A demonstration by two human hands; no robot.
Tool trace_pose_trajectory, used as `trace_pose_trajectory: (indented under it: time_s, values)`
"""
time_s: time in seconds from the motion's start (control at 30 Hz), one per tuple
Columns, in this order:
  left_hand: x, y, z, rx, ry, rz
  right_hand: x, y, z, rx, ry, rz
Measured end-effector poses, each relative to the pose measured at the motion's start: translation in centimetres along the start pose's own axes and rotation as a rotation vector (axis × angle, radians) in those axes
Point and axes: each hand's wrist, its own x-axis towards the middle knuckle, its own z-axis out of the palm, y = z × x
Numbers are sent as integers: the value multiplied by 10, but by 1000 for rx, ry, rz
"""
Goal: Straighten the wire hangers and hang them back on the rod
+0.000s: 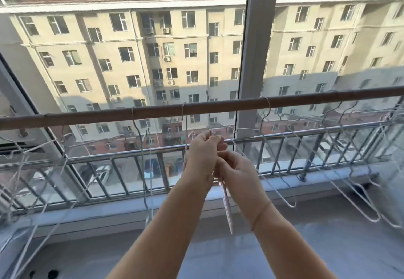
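Pinching one wire hanger point(228, 210) under the rod point(87, 114): left hand point(204, 150) above right hand point(236, 169).

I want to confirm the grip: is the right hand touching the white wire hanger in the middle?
Touching. The head view shows the right hand with its fingers curled on the white wire hanger, whose wire comes out below it.

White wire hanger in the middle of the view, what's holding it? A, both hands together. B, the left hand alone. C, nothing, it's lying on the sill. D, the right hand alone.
A: the left hand and the right hand both have fingers curled round the white wire hanger, just below the brown rod.
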Motion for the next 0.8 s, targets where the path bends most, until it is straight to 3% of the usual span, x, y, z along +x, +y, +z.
trace_pose_trajectory:
  time_s: [0.23, 0.4, 0.6, 0.8]
  values:
    - [19, -21, 15, -95, 44, -82, 10, 22, -24, -78, -79, 84]
    - [-1, -72, 0, 65, 19, -113, -7, 65, -53, -156, -64, 186]
    - [-29, -104, -27, 250, -65, -219, -17, 93, -73, -510, -175, 9]
    - [-48, -109, -52, 521, -229, -141, -24, 99, -79, -782, -389, -95]
